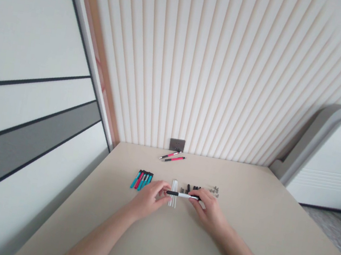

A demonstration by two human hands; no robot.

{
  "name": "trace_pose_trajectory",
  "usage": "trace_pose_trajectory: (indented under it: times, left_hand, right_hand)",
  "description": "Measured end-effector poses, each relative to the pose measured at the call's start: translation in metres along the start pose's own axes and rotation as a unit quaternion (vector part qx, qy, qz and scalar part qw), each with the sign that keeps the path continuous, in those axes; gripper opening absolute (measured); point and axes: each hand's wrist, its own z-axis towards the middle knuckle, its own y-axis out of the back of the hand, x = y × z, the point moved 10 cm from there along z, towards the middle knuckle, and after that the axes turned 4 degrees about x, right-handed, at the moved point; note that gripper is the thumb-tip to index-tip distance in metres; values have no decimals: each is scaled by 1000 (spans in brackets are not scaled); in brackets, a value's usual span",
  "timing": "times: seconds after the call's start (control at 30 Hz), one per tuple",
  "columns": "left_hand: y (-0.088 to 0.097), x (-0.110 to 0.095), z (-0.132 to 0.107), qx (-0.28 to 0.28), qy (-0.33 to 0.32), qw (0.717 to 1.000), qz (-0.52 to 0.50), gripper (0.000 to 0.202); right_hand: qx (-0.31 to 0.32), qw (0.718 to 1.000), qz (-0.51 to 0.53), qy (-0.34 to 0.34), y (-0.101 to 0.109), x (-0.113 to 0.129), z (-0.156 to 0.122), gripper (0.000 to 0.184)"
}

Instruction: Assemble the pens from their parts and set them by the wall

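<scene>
A ballpoint pen (pixel 183 195) with a white barrel and a black grip lies level between my two hands, above the table. The fingers of my left hand (pixel 150 196) curl round its black tip end. At the other end, my right hand (pixel 210 210) grips the pen, covering part of its dark end. Thin white refill tubes (pixel 174 185) lie on the table behind and below the pen. Small black pen parts (pixel 188 188) sit just beyond my right hand, some partly hidden by it. Left of my left hand is a row of teal and red pen barrels (pixel 142 180).
Two red and black pens (pixel 174 159) lie at the back of the beige table (pixel 152 245), below a dark wall socket (pixel 177 144). Several small grey pieces (pixel 215 190) are scattered right of the black parts. A ribbed wall (pixel 212 65) borders the table's far edge.
</scene>
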Motion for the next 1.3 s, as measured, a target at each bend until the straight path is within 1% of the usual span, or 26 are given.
trace_pose_trajectory:
  times: [0.07,0.13,0.2,0.3,0.37,0.4,0.47,0.57,0.67,0.73,0.83,0.9,1.07,1.2,1.3]
  left_hand:
    - [-1,-1,0,5,-4,1000,6,15]
    - [-3,-3,1,15,-18,1000,12,29]
    - [-4,-4,1,19,-20,1000,11,34]
    - [-4,0,1,20,8,1000,-3,20]
    - [-4,1,1,21,14,1000,-5,15]
    - [-5,0,2,23,9,1000,-2,16]
    - [-6,-3,2,29,-9,1000,6,23]
    - [-9,-4,2,41,-24,999,9,32]
    - [-12,-4,1,46,-31,998,9,32]
    - [-13,-7,1,48,-42,998,13,33]
    - [-15,-12,1,52,-61,996,27,38]
    - [-15,-13,1,54,-65,996,35,40]
    - [-16,-7,1,56,-48,997,38,45]
    - [-15,-4,1,53,-40,997,27,46]
    - [-15,-5,1,54,-39,998,24,40]
  right_hand:
    - [1,1000,4,1,-1,0,0,17]
    - [7,1000,9,3,-2,1,0,15]
    - [13,1000,11,4,-4,1,0,15]
    - [10,1000,5,3,-5,1,0,15]
    - [8,1000,4,4,-4,1,0,15]
    - [8,1000,4,4,-4,2,0,15]
    - [13,1000,4,5,-4,3,0,15]
    - [38,999,-4,15,-6,9,0,18]
    - [75,997,-17,28,-13,17,0,24]
    - [89,995,-25,31,-17,19,0,24]
    - [83,996,-30,26,-18,17,1,25]
    - [74,997,-27,24,-17,15,1,21]
    - [68,996,-48,28,-18,14,-1,16]
    - [78,993,-71,45,-19,19,0,20]
    - [91,991,-83,50,-21,21,1,24]
